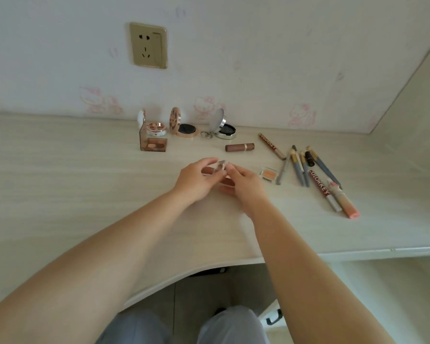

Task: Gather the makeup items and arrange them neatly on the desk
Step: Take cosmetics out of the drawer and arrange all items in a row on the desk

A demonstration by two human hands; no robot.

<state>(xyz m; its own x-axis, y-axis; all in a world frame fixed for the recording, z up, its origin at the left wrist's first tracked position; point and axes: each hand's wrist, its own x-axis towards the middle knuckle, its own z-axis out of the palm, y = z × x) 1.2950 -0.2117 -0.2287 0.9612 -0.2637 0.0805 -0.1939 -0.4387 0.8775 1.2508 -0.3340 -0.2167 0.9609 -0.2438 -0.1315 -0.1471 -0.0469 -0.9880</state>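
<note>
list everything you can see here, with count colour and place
compacts: three, open, rose-gold and silver, back of desk by wall
brown palette box: one, below left compact
key ring: one, silver, between compacts
lipstick: one, brown, lying mid-desk
orange pan: one, right of hands
pens and brushes: about ten, grey, brown, peach, scattered right
clear small case: one, held between both hands
socket: one, gold, on wall
desk: one, pale wood
left hand: grips case
right hand: grips case
</note>
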